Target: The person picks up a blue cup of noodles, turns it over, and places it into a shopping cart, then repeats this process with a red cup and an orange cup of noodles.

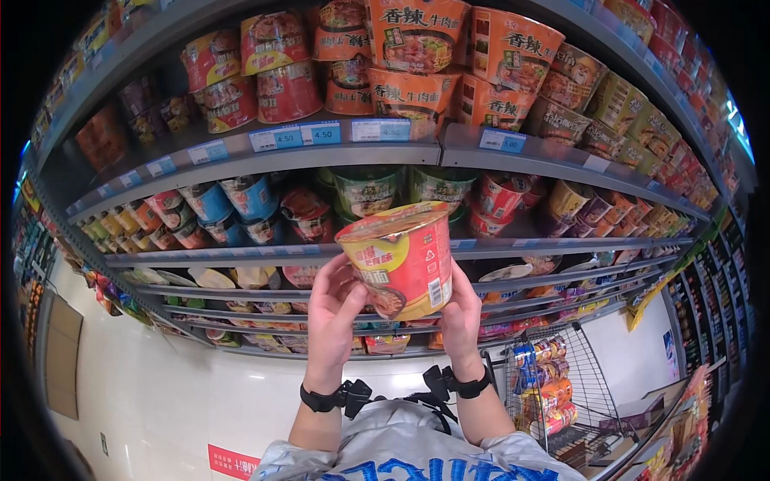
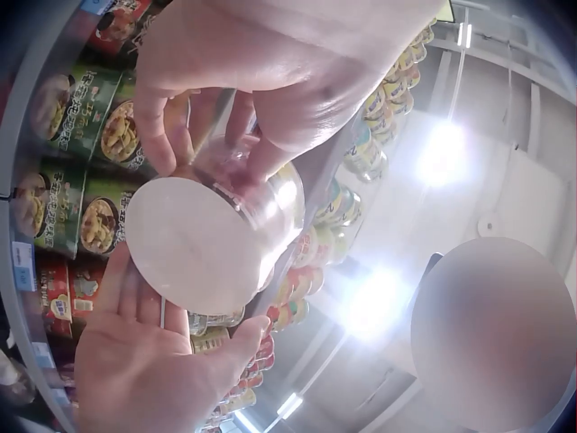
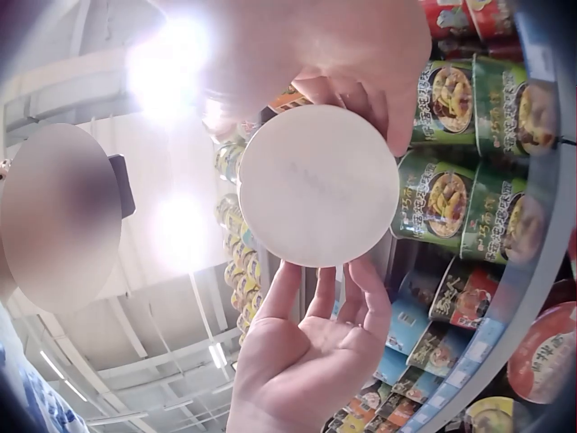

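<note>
A red and yellow instant noodle cup (image 1: 405, 268) is held up, slightly tilted, between both hands in front of the shelves. Its wide rim is uppermost, and a barcode shows on the side facing the head camera. My left hand (image 1: 333, 305) grips its left side, thumb on the near wall and fingers partly hidden behind. On the other side, my right hand (image 1: 462, 317) holds the cup with its thumb near the lower wall and fingers mostly hidden behind it. Both wrist views show the cup's round white base (image 3: 317, 185), with fingertips at its edge.
Shelves (image 1: 281, 160) ahead carry rows of noodle cups, including orange cups (image 1: 417, 36) above and green cups (image 1: 365, 188) on the level below. Blue and white price tags (image 1: 381, 130) line the edges. At lower right stands a wire shopping cart (image 1: 589, 361) with stacked noodle packs (image 1: 553, 393).
</note>
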Demonstrator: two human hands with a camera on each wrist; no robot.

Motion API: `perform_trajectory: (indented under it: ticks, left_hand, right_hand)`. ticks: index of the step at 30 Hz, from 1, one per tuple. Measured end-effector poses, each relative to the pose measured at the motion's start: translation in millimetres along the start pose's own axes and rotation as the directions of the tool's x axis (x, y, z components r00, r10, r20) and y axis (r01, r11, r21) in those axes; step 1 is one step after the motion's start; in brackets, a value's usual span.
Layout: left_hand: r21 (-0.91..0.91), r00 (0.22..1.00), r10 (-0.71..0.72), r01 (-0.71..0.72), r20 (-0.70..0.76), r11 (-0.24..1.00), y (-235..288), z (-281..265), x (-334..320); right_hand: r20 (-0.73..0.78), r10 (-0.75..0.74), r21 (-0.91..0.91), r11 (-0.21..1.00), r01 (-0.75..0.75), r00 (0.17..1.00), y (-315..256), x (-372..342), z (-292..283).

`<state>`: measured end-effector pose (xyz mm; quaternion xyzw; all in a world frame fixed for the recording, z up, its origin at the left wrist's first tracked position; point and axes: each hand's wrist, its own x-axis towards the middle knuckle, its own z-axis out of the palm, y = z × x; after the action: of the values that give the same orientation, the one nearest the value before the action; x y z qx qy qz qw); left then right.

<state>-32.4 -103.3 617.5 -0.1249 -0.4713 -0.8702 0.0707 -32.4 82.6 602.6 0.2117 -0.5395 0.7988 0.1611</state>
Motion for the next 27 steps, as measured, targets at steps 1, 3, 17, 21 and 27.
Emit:
perform_trajectory:
  ticks: [1,3,17,21,27]
  left_hand:
    - [-0.006,1.0,0.0,0.0,0.028,1.0,-3.7,-2.8,-0.7]
    - [-0.013,0.998,0.007,-0.006,0.057,1.0,-7.7,-5.3,-2.9]
    - [-0.002,0.998,0.055,-0.055,0.025,0.998,-2.2,4.4,-7.3]
    - [-0.107,0.987,0.118,-0.106,0.108,0.989,6.6,1.7,-7.4]
    - [0.056,0.987,0.111,-0.118,0.117,0.991,2.0,-2.6,-16.9]
  right_hand:
    - [0.003,-0.001,0.001,1.0,0.001,1.0,0.8,-1.2,-0.7]
    - [0.109,0.069,0.032,0.997,-0.073,0.992,3.0,-4.6,-3.4]
    - [0.081,-0.19,-0.345,0.916,0.206,0.978,-1.1,-2.6,-8.1]
    - [-0.023,-0.201,-0.244,0.951,0.189,0.979,-0.4,-4.9,0.4]
    - [-0.043,-0.218,-0.144,0.967,0.21,0.975,6.0,-9.4,-0.9]
